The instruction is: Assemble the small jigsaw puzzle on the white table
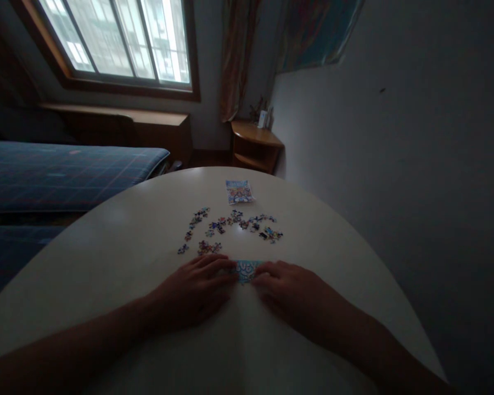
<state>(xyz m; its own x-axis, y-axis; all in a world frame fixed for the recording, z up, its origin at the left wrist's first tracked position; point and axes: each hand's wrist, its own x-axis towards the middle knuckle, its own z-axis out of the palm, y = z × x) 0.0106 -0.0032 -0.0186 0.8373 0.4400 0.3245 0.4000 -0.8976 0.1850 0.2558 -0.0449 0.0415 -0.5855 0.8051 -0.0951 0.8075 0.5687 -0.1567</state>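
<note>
A joined strip of jigsaw puzzle (247,270), light blue with white shapes, lies flat on the round white table (313,219). At its left end, the fingers of my left hand (201,280) are closed on the edge. My right hand (286,282) holds the right end in the same way, fingertips pressed together. The strip's ends are hidden under my fingers. Just beyond my left hand is a cluster of reddish puzzle pieces (208,248). Farther out lie several loose pieces (219,224) in an uneven arc, with a yellow and black group (270,234) at the right.
A printed picture sheet or packet (239,192) lies beyond the pieces. Left of the table stands a bed with a blue plaid mattress (66,170). A wooden corner shelf (255,134) stands behind, and a pale wall (374,148) rises along the right.
</note>
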